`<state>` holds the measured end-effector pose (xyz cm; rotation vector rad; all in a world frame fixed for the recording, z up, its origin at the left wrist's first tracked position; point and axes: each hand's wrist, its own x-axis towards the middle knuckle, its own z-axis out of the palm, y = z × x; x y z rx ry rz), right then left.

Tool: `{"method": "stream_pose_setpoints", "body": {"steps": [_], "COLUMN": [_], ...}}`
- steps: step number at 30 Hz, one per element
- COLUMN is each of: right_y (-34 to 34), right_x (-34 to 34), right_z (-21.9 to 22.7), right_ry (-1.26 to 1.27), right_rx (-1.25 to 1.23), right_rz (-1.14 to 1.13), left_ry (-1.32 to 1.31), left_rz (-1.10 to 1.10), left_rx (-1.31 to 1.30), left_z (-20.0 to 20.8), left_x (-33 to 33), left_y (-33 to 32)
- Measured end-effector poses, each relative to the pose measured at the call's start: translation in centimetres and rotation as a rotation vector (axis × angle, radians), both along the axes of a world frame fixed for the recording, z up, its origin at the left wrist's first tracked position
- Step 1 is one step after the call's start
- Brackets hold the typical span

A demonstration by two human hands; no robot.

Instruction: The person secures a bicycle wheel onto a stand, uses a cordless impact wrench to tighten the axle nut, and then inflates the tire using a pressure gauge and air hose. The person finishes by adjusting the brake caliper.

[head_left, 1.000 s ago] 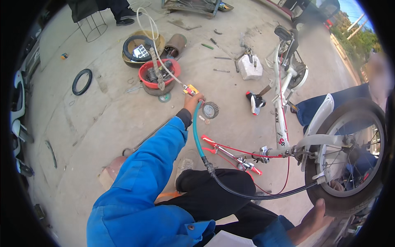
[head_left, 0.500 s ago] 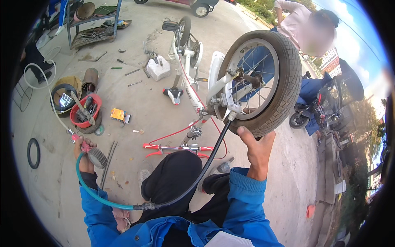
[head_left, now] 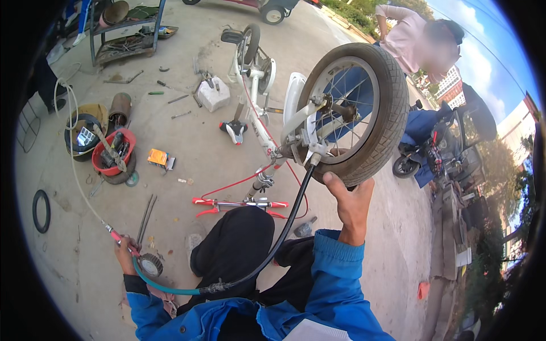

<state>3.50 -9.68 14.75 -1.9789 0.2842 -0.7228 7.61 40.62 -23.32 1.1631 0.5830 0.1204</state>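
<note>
My left hand (head_left: 126, 256) is closed round the pink-handled tire inflator (head_left: 132, 250), whose round gauge (head_left: 151, 264) hangs beside my fingers. From it a teal and black hose (head_left: 250, 273) curves up to a metal end (head_left: 316, 151) at the wheel's rim. A small white bicycle (head_left: 263, 142) stands upside down, its saddle (head_left: 234, 132) and red handlebar (head_left: 239, 206) on the ground. My right hand (head_left: 354, 207) supports the raised wheel's tire (head_left: 392, 113) from below, thumb on the near side and fingers partly hidden behind it.
On the left are a red bowl of tools (head_left: 114, 153), an orange box (head_left: 159, 158) and a loose black tire (head_left: 41, 211). A pale air line (head_left: 85, 193) crosses there. Ahead lie a white block (head_left: 214, 95) and a tool cart (head_left: 128, 48). Beyond the wheel sits a person (head_left: 398, 28).
My left hand and the inflator have moved down and nearer to me, tilting the gauge. The pale air line has swung with them. My right hand stays at the tire.
</note>
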Motion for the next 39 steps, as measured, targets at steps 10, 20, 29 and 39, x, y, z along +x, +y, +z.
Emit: {"method": "stream_pose_setpoints", "body": {"steps": [10,20,29,39], "right_y": [0.4,2.3,3.6,3.6], "right_x": [0.0,0.1,0.6,1.4], "right_z": [-0.6,-0.4,-0.6,-1.9], "right_ry": [-0.046,-0.244,-0.255,-0.311], "right_rx": [0.009,-0.278,-0.400,-0.439], "right_rz": [-0.021,-0.225,-0.429,-0.471], "left_ry": [0.025,0.034,0.026,0.058], "left_rz": [0.039,0.043,0.074,0.060], "left_rx": [-0.052,0.061,0.040,0.035], "left_z": [0.8,0.6,0.6,-1.1], "left_x": [-0.5,-0.9,-0.9,-1.0], "left_y": [-0.3,-0.4,-0.4,0.5]}}
